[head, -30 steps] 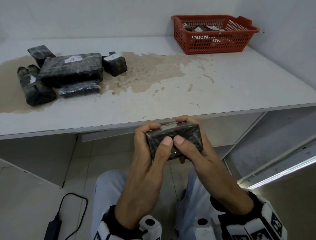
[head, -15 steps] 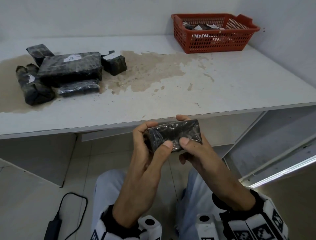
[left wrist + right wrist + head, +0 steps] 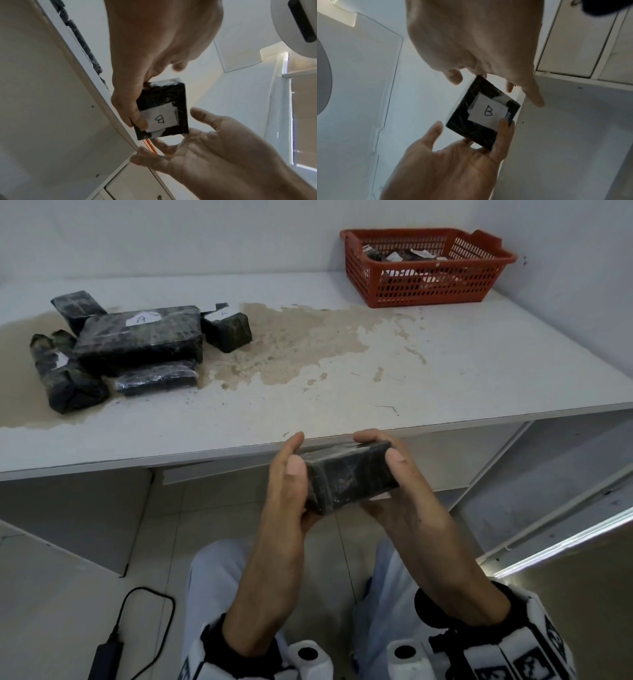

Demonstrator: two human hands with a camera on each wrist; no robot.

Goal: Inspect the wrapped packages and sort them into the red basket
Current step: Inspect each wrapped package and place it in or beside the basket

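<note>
A small black wrapped package (image 3: 349,477) is held between both hands just in front of the table edge, above my lap. My left hand (image 3: 295,455) holds its left end, fingers curled underneath and thumb against the near corner. My right hand (image 3: 387,453) grips the right end, thumb on top and index finger over the far edge. The underside carries a white label (image 3: 488,112) marked B, with a left finger lying on it. Several more black packages (image 3: 137,337) sit at the table's far left. The red basket (image 3: 428,282) stands at the far right corner with packages inside.
The white table (image 3: 376,378) has a large brown stain across its middle. A wall runs close behind and to the right of the basket. A metal frame (image 3: 548,508) slopes down on the right. A black power adapter (image 3: 106,652) with its cable lies on the floor.
The package has been turned from standing with its broad face towards me to lying tilted. Both thumbs left the near face and moved to the ends; the left index finger lifted free.
</note>
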